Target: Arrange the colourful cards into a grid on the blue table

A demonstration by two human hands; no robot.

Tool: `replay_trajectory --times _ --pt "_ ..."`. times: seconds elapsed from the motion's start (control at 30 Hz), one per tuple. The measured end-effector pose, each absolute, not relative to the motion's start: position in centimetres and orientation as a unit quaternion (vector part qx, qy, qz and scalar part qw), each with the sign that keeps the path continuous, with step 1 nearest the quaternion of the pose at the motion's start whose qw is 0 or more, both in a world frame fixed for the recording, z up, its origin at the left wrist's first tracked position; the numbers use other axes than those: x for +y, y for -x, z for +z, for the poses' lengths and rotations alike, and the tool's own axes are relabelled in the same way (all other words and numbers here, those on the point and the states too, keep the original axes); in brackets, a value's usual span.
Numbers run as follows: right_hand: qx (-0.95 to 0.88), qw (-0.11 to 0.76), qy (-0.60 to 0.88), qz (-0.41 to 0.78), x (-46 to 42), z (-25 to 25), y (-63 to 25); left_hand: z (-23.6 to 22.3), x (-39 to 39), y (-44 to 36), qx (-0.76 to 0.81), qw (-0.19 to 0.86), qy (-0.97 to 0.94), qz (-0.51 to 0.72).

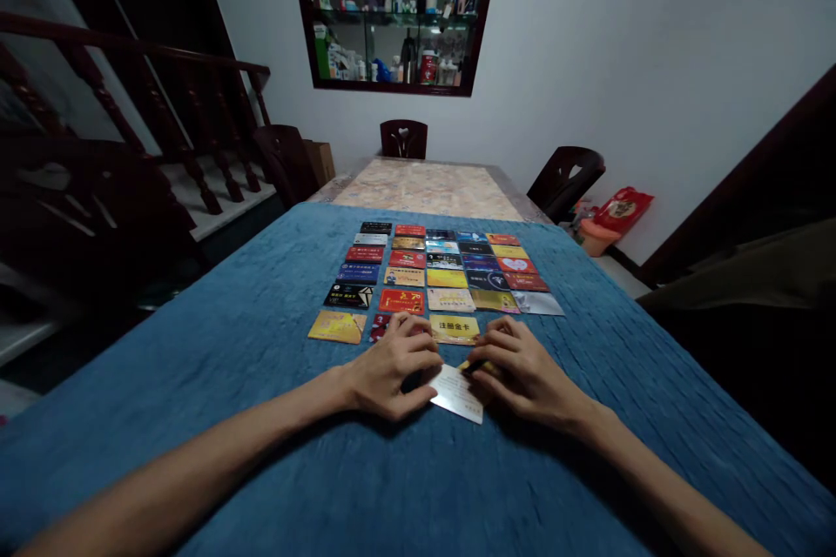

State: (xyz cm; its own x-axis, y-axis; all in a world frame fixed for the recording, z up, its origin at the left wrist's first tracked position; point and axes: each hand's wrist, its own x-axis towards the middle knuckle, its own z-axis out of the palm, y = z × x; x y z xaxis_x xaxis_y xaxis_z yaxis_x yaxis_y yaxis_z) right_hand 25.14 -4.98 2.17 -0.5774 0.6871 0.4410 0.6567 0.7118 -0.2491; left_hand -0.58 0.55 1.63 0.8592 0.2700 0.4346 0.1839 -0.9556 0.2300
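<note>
Both my hands rest on a blue cloth point(196, 383) over the table. My left hand point(392, 365) is curled, its thumb on the near-left edge of a white card point(457, 393) lying between the hands. My right hand point(522, 370) is closed in a pinch over a small stack of cards, a yellow edge point(471, 365) showing under its fingers. Just beyond my fingers lies a grid of several coloured cards point(444, 270) in neat rows, with a yellow card point(455, 328) and a gold card point(337, 326) in the nearest row.
Past the cloth the bare patterned tabletop point(424, 187) runs to the wall. Dark chairs point(403, 139) stand at the far end and right side point(567, 178). A stair railing point(131, 104) is at left, a wall niche with bottles point(395, 9) above, a red bag point(620, 211) on the floor.
</note>
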Motion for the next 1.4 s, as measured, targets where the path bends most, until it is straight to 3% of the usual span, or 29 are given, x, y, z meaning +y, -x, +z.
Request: replay_trajectory --times 0.23,0.53,0.93,1.4 --pt "-0.906 0.174 0.370 0.108 -6.8 3.4 -23.9 1.4 0.7 1.2 0.107 0.116 -0.965 0.209" --pt "-0.913 0.147 0.367 0.103 -7.0 3.7 -23.7 1.2 0.9 1.1 0.091 0.116 -0.963 0.227" --pt "-0.884 0.248 0.391 0.072 -6.0 1.5 -24.3 0.9 1.5 0.9 0.143 0.213 -0.914 0.316" --pt "-0.862 0.296 0.412 0.022 -5.4 0.0 -24.5 0.1 2.0 0.7 0.187 0.195 -0.907 0.322"
